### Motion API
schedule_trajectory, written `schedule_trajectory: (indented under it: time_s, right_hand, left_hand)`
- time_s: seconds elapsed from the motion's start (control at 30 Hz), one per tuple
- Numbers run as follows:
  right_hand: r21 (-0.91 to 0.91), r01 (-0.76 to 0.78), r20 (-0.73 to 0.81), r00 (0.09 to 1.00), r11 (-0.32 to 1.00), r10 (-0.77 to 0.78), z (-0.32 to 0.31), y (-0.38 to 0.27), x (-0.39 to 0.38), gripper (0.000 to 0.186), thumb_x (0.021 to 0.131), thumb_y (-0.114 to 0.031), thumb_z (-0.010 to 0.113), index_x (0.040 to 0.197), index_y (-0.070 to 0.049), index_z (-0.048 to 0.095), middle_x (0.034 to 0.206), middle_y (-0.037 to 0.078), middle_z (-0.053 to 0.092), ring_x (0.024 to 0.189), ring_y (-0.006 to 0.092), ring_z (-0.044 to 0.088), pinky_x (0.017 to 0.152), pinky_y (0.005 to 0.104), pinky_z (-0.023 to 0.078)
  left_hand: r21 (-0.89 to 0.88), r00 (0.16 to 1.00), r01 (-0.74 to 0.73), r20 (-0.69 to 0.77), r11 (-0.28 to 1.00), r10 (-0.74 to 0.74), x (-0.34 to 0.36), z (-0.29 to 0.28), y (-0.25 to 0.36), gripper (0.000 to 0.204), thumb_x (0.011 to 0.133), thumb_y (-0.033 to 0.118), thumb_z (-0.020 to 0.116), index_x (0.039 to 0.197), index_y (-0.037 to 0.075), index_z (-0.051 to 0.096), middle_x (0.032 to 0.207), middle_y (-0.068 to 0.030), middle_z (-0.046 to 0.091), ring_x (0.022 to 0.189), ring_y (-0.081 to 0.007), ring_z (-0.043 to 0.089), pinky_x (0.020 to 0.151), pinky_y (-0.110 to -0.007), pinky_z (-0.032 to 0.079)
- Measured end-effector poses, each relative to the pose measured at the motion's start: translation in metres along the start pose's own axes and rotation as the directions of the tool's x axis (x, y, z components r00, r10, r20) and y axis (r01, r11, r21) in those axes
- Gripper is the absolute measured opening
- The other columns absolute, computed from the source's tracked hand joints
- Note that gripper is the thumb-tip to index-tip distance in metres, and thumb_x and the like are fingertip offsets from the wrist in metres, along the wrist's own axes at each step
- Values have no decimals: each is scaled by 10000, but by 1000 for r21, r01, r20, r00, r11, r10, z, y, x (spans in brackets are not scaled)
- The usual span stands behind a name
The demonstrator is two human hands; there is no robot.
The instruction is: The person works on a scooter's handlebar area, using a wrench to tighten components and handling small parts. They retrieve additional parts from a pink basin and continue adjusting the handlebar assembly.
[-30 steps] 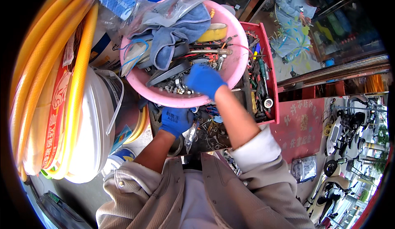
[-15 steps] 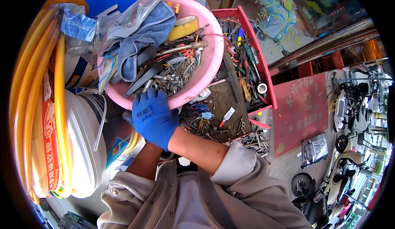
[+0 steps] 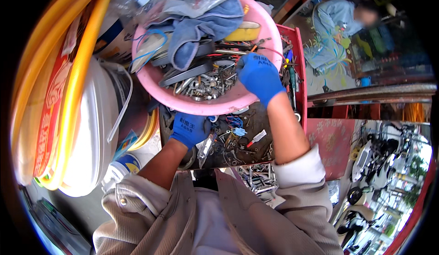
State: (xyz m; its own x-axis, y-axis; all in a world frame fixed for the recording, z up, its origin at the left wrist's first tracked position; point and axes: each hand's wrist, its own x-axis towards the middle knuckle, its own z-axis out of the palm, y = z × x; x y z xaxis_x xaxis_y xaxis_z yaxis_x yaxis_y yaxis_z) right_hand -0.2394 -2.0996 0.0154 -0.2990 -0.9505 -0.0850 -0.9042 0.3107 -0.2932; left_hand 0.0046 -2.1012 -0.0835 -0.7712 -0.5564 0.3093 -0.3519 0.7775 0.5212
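Note:
A pink plastic basin (image 3: 208, 107) holds loose bolts and metal bits (image 3: 206, 85), a blue-grey cloth (image 3: 187, 44), a yellow tape roll (image 3: 243, 31) and dark flat pieces. My right hand (image 3: 259, 75), in a blue glove, reaches into the basin's right side with fingers curled down; what they grip is hidden. My left hand (image 3: 190, 129), also gloved, is at the basin's front underside, its fingertips out of sight. Beside it lies a clear plastic packet (image 3: 206, 149).
Yellow hose coils (image 3: 89, 49) and a white bucket (image 3: 96, 131) crowd the left. A red drawer of tools (image 3: 299, 72) stands behind the basin, over a cluttered dark board (image 3: 247, 149). A seated person (image 3: 331, 21) is at upper right; scooters (image 3: 366, 163) stand at right.
My right hand moved from the basin's middle down to its front-left rim, then up and right into the basin's right side. My left hand stayed low by the front rim. The view shifted.

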Motion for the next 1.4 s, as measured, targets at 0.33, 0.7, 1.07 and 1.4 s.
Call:
schedule_trajectory:
  time_s: [0.33,0.7,1.07,1.4]
  right_hand:
    - [-227,-173,92,976,959,198,30,-19,28,293,836,-178,549,1028,-16,699,1079,243,675,1042,383,648,894,455,519]
    - [-283,-181,158,960,942,233,39,-11,37,344,805,-297,656,1023,-38,719,1079,240,676,1022,384,655,880,452,522]
    - [-338,-168,102,972,926,214,35,-36,26,313,838,-249,583,1040,-38,695,1092,227,678,1023,371,658,870,447,529]
    - [-345,-256,62,954,903,294,45,-47,29,336,849,-226,566,1098,-31,680,1153,239,656,1055,375,651,888,461,525]
  left_hand:
    - [-105,997,74,37,992,-70,-5,-2,-4,293,735,192,599,998,76,658,946,-185,658,874,-372,622,794,-483,494]
    - [-177,992,123,46,977,-116,-7,-2,-5,293,717,198,630,977,67,661,967,-177,657,899,-371,617,818,-479,492]
    - [-170,995,94,35,981,-89,-8,-7,-5,281,733,206,614,970,61,654,963,-171,658,886,-362,622,807,-470,504]
    - [-199,994,104,-3,974,-107,-8,-13,-3,265,750,209,627,979,78,656,961,-160,660,892,-350,631,807,-462,509]
